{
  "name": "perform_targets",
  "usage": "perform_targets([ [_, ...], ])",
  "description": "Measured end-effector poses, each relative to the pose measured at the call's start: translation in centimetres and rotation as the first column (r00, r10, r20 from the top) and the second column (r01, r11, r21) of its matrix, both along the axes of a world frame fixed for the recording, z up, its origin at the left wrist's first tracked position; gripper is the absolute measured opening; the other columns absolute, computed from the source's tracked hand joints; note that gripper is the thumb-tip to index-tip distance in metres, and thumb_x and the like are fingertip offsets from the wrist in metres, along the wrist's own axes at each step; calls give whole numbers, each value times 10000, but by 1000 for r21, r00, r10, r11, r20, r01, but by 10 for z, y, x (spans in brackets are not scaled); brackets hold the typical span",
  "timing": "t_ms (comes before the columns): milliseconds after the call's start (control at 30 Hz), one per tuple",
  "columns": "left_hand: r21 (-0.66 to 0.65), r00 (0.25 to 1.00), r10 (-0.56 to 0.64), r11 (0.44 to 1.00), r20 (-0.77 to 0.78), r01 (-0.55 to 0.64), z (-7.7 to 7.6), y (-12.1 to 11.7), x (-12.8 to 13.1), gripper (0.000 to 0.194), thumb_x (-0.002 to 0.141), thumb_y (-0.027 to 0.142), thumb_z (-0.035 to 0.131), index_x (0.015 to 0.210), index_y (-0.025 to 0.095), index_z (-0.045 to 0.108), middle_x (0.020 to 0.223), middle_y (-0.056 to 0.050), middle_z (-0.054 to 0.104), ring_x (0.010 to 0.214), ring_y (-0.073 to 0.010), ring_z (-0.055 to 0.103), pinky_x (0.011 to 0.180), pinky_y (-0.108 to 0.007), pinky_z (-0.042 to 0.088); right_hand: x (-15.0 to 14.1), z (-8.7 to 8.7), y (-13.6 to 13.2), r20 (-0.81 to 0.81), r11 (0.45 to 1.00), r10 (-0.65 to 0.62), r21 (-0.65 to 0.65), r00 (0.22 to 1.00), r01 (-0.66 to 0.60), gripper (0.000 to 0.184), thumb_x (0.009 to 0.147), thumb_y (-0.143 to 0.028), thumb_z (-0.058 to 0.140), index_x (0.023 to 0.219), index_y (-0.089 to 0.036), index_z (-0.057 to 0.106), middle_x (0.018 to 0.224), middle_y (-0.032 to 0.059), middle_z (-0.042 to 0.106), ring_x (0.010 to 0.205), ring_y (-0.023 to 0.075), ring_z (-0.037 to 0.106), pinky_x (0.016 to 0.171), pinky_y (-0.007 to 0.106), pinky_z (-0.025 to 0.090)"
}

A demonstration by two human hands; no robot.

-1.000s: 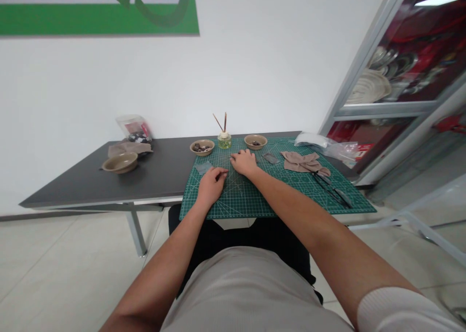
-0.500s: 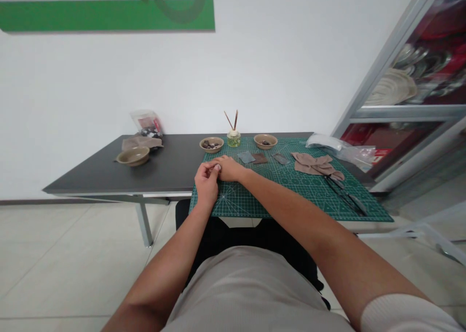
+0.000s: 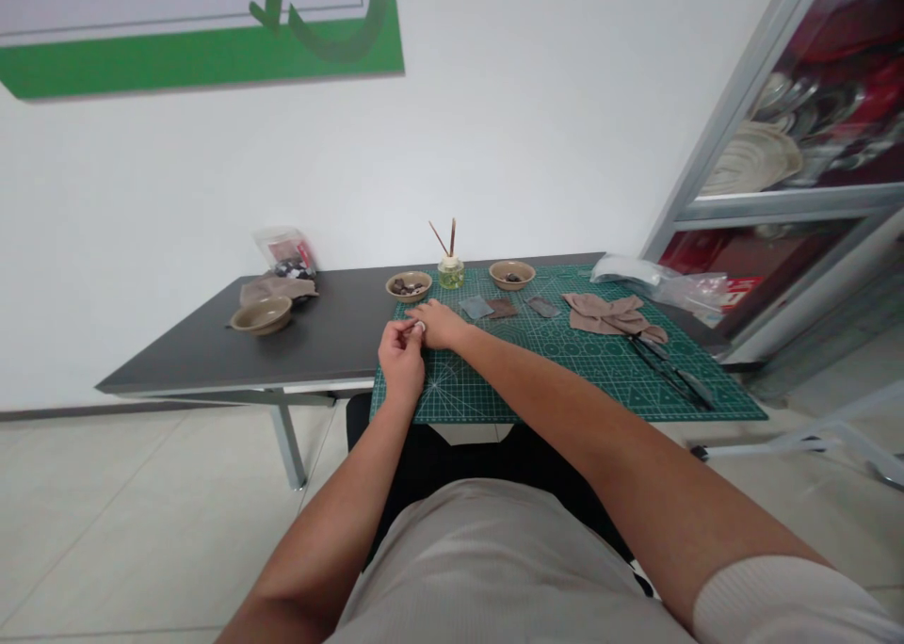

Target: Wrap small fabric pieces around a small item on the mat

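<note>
the left hand (image 3: 402,352) pinches one small whitish piece (image 3: 421,326) between its fingertips, right beside the right hand (image 3: 439,327), whose grip i cannot tell. three flat cloth-like patches (image 3: 503,309) lie on one green gridded mat (image 3: 459,397); three round tan bowls (image 3: 261,323) stand around.

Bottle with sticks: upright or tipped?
The bottle is upright: base down on the green mat, pale neck on top, sticks pointing up.
</note>
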State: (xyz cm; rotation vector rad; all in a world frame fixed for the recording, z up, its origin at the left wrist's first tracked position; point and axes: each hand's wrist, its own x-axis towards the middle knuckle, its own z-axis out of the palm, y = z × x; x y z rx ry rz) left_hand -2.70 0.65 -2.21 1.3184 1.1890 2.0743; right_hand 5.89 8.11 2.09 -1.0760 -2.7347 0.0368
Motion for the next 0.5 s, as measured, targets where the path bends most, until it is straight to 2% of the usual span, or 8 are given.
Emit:
perform_targets([
  [200,-40,999,-1,999,-38,-1,3,-5,1,195,824,370,625,881,186,596,755,10,587,642,-106,542,644,-244,465,0,9,-5,-44,995,-86,43,995,87,395,834,-334,591,1199,-182,605,1227,140,613,1141,309,521,944,429,417],
  [300,-47,999,3,999,-39,-5,4,-5,1,186,826,355,622,889,182,597,720,18,566,624,-101,531,627,-236,458,6,8,-11,-100,992,-125,10,987,126,374,856,-313,561,1199,-170,606,1176,136,659,1095,286,583,927,387,432],
  [433,-58,998,4,998,-56,-7,5,-6,1,164,826,330,623,886,180,600,717,21,564,630,-99,534,626,-232,457,21,6,-17,-240,990,-139,-36,961,134,370,907,-331,499,1229,-163,575,1158,123,680,1063,252,625,898,334,448],
  [500,-77,998,-1,997,-69,-4,7,-7,2,161,820,326,627,884,180,600,726,19,575,632,-101,542,631,-237,464,30,7,-21,-359,988,-154,-37,920,150,342,924,-301,457,1218,-163,565,1138,110,684,1040,237,632,898,326,445],
])
